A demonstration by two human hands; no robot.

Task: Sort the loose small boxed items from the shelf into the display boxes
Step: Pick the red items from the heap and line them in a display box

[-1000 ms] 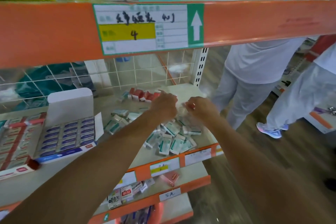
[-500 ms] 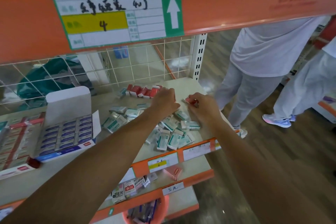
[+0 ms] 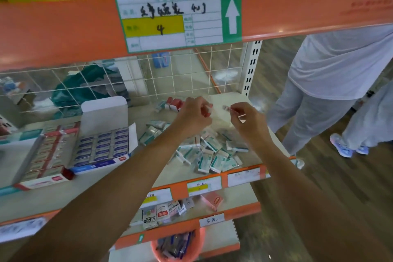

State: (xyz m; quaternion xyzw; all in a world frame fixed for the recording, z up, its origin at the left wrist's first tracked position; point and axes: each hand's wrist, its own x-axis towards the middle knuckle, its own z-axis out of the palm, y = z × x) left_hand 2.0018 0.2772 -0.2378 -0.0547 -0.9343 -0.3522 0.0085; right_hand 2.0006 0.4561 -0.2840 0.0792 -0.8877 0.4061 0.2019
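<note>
Both hands hover over the shelf [image 3: 106, 189]: the left hand [image 3: 194, 114] and right hand [image 3: 249, 122] each have fingers pinched on a small blurred scrap [image 3: 226, 108], probably pulling wrapping apart. The loose boxes [image 3: 212, 155] lie heaped at six o'clock beneath them. The open display box [image 3: 104, 112] waits at nine.

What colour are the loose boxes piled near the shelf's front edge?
The loose boxes are white with teal bands; head view.

The shelf board [image 3: 63, 193] looks like smooth, matt painted metal. On it, the loose boxes [image 3: 212, 155] and the display box [image 3: 102, 147] are slightly glossy card. Just above it is what looks like shiny clear film [image 3: 221, 119]. Higher up, the orange beam [image 3: 63, 32] is semi-gloss metal with a paper label [image 3: 170, 21].
</note>
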